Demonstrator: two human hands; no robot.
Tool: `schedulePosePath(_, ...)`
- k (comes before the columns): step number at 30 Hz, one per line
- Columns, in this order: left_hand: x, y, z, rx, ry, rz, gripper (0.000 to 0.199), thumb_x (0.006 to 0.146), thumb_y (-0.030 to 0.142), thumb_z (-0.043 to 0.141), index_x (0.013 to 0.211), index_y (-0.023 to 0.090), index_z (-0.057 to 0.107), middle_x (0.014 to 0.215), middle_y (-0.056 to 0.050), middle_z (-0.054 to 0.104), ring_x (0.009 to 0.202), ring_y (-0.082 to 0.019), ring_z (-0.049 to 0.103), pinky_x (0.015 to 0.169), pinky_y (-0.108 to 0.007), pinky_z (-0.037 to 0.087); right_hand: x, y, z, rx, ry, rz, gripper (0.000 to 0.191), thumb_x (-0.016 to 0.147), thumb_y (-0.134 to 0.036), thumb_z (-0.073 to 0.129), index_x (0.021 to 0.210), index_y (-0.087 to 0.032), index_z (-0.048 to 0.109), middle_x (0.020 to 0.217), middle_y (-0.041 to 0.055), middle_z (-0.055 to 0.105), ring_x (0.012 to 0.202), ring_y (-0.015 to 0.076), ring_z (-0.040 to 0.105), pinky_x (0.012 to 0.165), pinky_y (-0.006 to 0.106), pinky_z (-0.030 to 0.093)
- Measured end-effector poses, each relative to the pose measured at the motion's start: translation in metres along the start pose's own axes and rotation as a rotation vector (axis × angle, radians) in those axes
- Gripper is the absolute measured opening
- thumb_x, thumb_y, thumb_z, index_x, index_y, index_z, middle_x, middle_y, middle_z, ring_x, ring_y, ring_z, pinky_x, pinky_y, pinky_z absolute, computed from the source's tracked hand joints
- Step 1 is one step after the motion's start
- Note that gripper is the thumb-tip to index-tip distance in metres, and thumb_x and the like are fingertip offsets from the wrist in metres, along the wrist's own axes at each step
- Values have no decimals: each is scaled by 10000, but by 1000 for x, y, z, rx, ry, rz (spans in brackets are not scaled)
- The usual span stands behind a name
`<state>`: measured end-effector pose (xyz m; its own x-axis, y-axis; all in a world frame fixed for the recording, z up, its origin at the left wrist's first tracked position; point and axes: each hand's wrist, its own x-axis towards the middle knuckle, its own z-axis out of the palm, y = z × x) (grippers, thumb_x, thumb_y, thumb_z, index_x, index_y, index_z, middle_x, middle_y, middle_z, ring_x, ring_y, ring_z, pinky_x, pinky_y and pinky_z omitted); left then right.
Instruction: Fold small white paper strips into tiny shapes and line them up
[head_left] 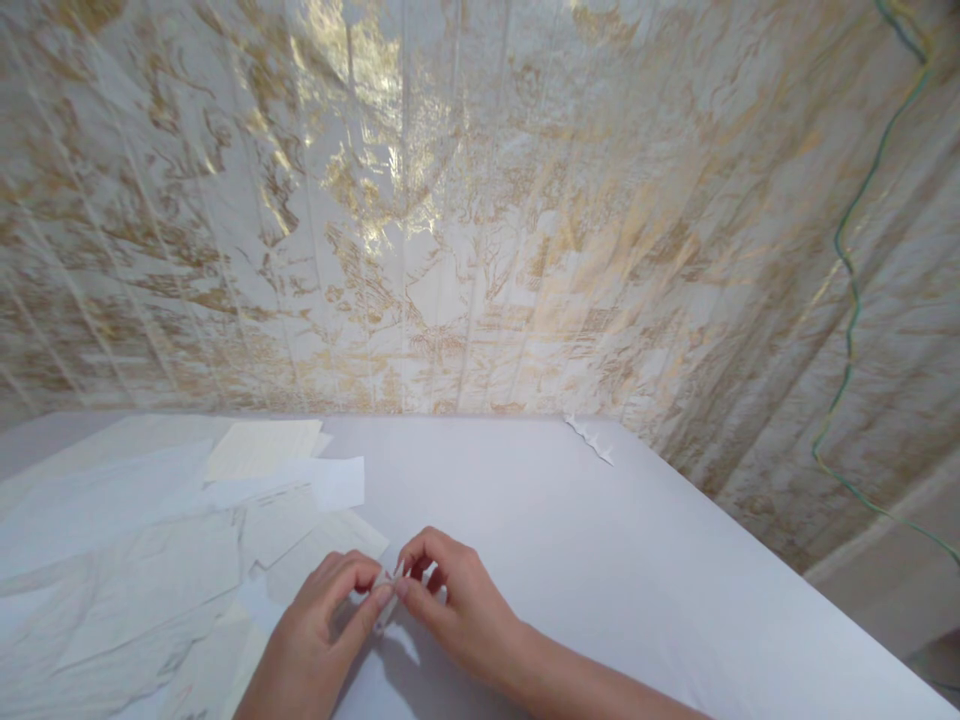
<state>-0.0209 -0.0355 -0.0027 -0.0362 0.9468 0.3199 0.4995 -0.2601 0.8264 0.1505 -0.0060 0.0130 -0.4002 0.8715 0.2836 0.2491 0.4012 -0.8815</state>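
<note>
A small white piece of paper (387,592) is pinched between both hands, low in the middle of the head view, just above the white table (510,500). My left hand (327,618) grips it from the left with thumb and fingers. From the right, my right hand (459,600) holds it between thumb and forefinger, the fingertips of the two hands almost touching. Part of the paper is hidden by the fingers. Its shadow falls on the table below.
Several overlapping sheets of paper (165,575) cover the table's left side. A narrow, jagged white paper strip (589,440) lies near the back right edge. Behind stands a gold-patterned wall covering (420,300); a green and yellow wire (851,300) hangs at right.
</note>
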Motion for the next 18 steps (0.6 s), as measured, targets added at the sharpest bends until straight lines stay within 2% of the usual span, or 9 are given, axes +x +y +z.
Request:
schedulePosePath(4,-2,-2,0,20,-23,11,246,855,472,577,710,276,608,775,30,618,817,-207,614,776,-283,467,-2,-3,-2,-69,-42,23,92,812,-120,645,796,-203,609,730,-25,599,648,119,556,601,207,436)
schedulePosePath(10,-1,-10,4,12,-23,0,249,858,490,571,740,272,587,783,34,612,829,-210,600,785,-288,448,-2,-6,-4,-170,-36,5,112,819,-89,617,759,-183,599,706,-26,583,657,125,537,635,223,411)
schedulePosePath(15,0,-1,0,1,-91,-60,276,860,508,547,737,266,593,763,36,608,794,-202,608,748,-281,458,-2,-3,-3,-164,-15,-4,110,827,-100,597,756,-184,595,709,-20,595,664,128,545,646,227,419)
schedulePosePath(18,0,2,-2,-24,-87,-74,276,835,494,573,689,261,593,735,39,604,774,-195,612,743,-270,461,-1,0,-1,-102,-14,18,67,816,-145,643,785,-191,605,730,-15,615,651,127,563,613,213,429)
